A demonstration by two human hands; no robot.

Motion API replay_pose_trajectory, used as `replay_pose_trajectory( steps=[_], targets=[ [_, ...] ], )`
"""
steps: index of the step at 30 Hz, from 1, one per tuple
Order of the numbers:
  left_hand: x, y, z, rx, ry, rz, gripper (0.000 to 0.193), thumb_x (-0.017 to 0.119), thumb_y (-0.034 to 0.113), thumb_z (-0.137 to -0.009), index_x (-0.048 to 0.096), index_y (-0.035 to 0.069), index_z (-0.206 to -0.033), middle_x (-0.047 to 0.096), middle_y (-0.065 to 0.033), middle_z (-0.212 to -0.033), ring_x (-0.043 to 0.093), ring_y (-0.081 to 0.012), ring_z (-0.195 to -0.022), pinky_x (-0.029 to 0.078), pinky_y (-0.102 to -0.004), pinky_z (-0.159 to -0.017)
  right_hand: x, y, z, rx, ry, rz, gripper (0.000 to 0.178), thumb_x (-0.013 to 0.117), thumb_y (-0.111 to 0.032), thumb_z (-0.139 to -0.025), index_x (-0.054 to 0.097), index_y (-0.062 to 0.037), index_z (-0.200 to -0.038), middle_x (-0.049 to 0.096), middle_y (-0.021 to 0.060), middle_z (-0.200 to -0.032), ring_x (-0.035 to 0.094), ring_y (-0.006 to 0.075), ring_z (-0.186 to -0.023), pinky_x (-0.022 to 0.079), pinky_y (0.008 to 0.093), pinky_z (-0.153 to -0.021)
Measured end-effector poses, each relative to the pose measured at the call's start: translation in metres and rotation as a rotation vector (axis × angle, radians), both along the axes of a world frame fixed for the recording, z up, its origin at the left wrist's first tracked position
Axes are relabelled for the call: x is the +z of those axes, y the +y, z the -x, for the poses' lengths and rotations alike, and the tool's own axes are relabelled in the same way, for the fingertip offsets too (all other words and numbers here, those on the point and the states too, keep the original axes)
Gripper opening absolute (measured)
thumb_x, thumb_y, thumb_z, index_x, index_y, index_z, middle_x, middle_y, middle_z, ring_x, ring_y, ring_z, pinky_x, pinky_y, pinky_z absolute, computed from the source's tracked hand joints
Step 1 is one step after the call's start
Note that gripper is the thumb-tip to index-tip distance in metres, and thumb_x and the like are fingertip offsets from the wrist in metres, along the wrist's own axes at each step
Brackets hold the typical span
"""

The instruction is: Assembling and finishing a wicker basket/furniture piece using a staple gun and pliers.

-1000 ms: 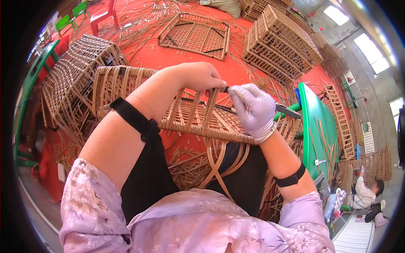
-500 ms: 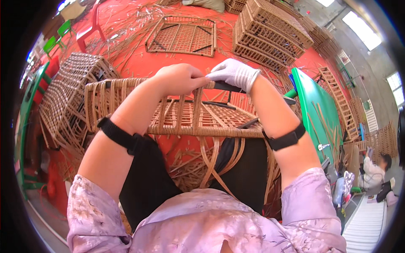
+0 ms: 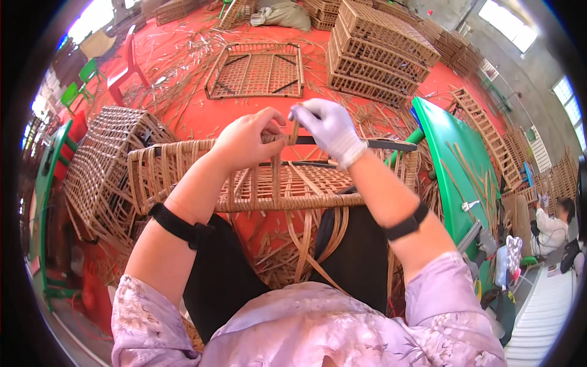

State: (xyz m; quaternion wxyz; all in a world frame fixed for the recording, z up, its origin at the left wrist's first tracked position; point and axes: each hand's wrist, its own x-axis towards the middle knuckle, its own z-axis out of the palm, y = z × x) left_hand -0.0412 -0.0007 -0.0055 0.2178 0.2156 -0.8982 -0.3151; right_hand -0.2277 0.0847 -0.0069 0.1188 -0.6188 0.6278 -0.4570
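Note:
A half-woven wicker basket (image 3: pixel 324 200) lies across my thighs, with a black frame bar (image 3: pixel 391 145) along its far edge, wrapped in strips on the left part. My bare left hand (image 3: pixel 252 137) is closed at this wrapped edge, thumb and fingers curled about it; the hand hides part of the rim. In a white glove, my right hand (image 3: pixel 330 125) pinches a short upright length of wicker strip (image 3: pixel 295 131) just above the bar. Several loose strips (image 3: pixel 299 244) hang from the basket's near edge between my legs.
Another woven basket (image 3: pixel 107 171) stands tilted at the left. A flat woven frame (image 3: pixel 257 70) lies on the red floor (image 3: pixel 195 116) ahead, beside stacked baskets (image 3: pixel 379 55). To the right is a green table (image 3: pixel 449 165) with strips; a person (image 3: pixel 553 226) sits farther right.
My right hand has risen and turned, pulling the strip upright above the bar. The left hand's fingers have loosened apart from the right hand's. The whole view has shifted slightly.

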Motion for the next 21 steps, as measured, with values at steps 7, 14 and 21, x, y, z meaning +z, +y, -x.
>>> replay_pose_trajectory(
  steps=[7, 14, 21],
  targets=[
    [0.003, -0.011, 0.002, -0.079, -0.097, -0.132, 0.035, 0.070, 0.019, -0.084, 0.052, 0.001, -0.107, 0.067, -0.0122, -0.095, 0.064, -0.0182, -0.092, 0.050, -0.0323, -0.084, -0.016, 0.074, -0.028, 0.263, 0.492, 0.142, 0.014, 0.070, -0.017, -0.082, 0.069, -0.0033, -0.079, 0.062, 0.0112, -0.073, 0.062, 0.0261, -0.066, 0.048, 0.0349, -0.061],
    [0.000, -0.013, 0.004, -0.088, -0.058, -0.105, 0.034, 0.071, 0.018, -0.084, 0.053, 0.001, -0.106, 0.067, -0.0107, -0.095, 0.064, -0.0163, -0.089, 0.051, -0.0311, -0.081, 0.005, 0.037, -0.019, -0.188, 0.537, 0.196, 0.030, 0.072, -0.041, -0.080, 0.071, -0.0117, -0.075, 0.063, 0.0073, -0.075, 0.063, 0.0287, -0.071, 0.050, 0.0391, -0.065],
    [0.003, -0.005, 0.001, -0.106, -0.023, -0.102, 0.038, 0.073, 0.027, -0.077, 0.058, 0.004, -0.103, 0.066, -0.0138, -0.106, 0.063, -0.0284, -0.100, 0.050, -0.0381, -0.085, -0.014, 0.026, -0.034, -0.162, -0.133, 0.093, 0.024, 0.069, -0.029, -0.086, 0.072, -0.0057, -0.088, 0.065, 0.0057, -0.079, 0.063, 0.0208, -0.074, 0.050, 0.0351, -0.070]
  ],
)
